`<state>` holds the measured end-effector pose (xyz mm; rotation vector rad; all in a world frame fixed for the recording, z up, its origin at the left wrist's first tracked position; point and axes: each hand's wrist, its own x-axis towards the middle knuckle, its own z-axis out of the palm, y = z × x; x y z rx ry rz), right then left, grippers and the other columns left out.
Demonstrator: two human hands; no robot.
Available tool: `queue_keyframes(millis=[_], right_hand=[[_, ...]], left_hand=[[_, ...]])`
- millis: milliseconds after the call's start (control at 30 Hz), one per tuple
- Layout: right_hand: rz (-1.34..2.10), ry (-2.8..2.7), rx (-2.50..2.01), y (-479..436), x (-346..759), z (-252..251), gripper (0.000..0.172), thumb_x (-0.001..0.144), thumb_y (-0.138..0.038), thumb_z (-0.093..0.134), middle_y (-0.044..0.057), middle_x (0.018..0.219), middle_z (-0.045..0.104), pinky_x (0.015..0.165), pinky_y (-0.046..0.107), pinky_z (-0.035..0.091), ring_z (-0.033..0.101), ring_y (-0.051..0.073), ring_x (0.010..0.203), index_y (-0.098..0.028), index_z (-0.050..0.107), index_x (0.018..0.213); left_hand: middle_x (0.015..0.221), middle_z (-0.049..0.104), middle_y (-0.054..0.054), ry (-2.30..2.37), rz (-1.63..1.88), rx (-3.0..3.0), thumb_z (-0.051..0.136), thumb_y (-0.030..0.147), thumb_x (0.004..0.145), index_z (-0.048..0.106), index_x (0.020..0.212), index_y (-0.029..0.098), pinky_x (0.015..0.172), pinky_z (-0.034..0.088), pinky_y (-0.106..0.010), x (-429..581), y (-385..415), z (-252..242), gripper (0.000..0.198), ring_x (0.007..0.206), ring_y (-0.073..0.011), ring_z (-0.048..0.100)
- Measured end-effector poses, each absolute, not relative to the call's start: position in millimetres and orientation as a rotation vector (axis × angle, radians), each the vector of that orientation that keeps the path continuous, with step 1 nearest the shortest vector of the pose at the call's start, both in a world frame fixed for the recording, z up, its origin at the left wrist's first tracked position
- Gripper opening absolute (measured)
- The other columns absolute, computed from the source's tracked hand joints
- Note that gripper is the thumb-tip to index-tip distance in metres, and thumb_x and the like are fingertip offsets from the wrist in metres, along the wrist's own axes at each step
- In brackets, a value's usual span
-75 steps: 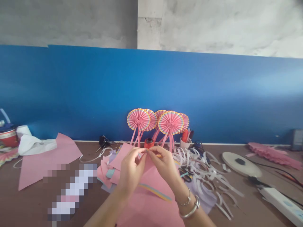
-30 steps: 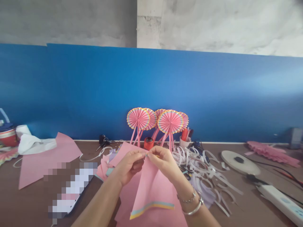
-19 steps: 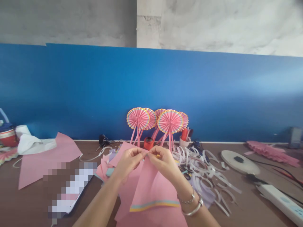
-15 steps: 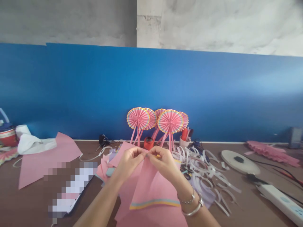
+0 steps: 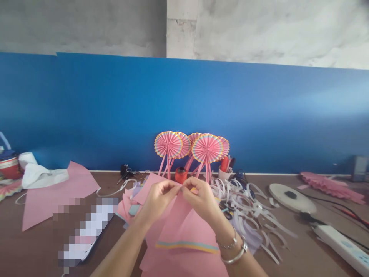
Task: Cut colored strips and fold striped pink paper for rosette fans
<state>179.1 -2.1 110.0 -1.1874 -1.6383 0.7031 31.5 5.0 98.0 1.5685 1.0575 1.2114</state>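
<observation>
Between my two hands hangs a sheet of pink paper [image 5: 190, 229] with a blue and yellow stripe along its lower edge. My left hand [image 5: 161, 200] pinches its top edge between thumb and fingers. My right hand [image 5: 198, 196] grips the same edge right beside it, and the fingertips nearly meet. The fold at the fingertips is too small to make out. Under the held sheet lie more pink paper sheets [image 5: 184, 265]. Beyond my hands stand several pleated pink paper fans [image 5: 207, 148] with pink handles, and a red roll [image 5: 181, 175] sits in front of them.
To the right lie a heap of white paper strips [image 5: 239, 200], a round pale disc [image 5: 291, 198] and a white power strip [image 5: 343, 246] with cables. A pink sheet [image 5: 57, 196] with a white cloth-like item [image 5: 43, 176] lies left. The blue partition [image 5: 121, 111] rises behind the table.
The striped lower edge of the held paper has swung slightly left and up. Both hands stay at nearly the same spot, still pinching the top edge.
</observation>
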Motion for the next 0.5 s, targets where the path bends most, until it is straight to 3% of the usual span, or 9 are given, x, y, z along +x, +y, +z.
queue_keyframes(millis=[133,367,500], right_hand=[[0.723,-1.619,-1.125,-2.5,180.6,111.4,0.010,0.071,-0.020,0.051,-0.002,0.061,0.055,0.051,0.019,0.036,0.048,0.011,0.059,-0.016,0.056,0.065],[0.689,-1.719,-1.083,0.1,185.0,109.8,0.020,0.081,-0.030,0.051,0.002,0.071,0.063,0.062,0.023,0.041,0.055,0.014,0.068,-0.016,0.064,0.074],[0.767,-1.780,-1.118,1.0,192.5,111.5,0.024,0.082,-0.035,0.050,0.002,0.075,0.064,0.064,0.023,0.042,0.056,0.015,0.072,-0.016,0.065,0.080]], left_hand=[[0.045,0.031,0.009,1.021,1.147,1.466,0.055,0.051,0.078,0.060,0.068,0.014,0.041,0.016,-0.020,31.3,4.7,96.9,0.038,0.041,-0.0051,0.023],[0.061,0.050,0.004,0.938,1.206,1.508,0.061,0.041,0.076,0.061,0.069,0.016,0.052,0.031,-0.020,28.9,3.9,98.1,0.026,0.056,-0.0083,0.041],[0.064,0.054,0.003,1.030,1.277,1.537,0.060,0.038,0.076,0.063,0.071,0.017,0.056,0.034,-0.021,25.3,3.6,102.0,0.022,0.060,-0.0104,0.045]])
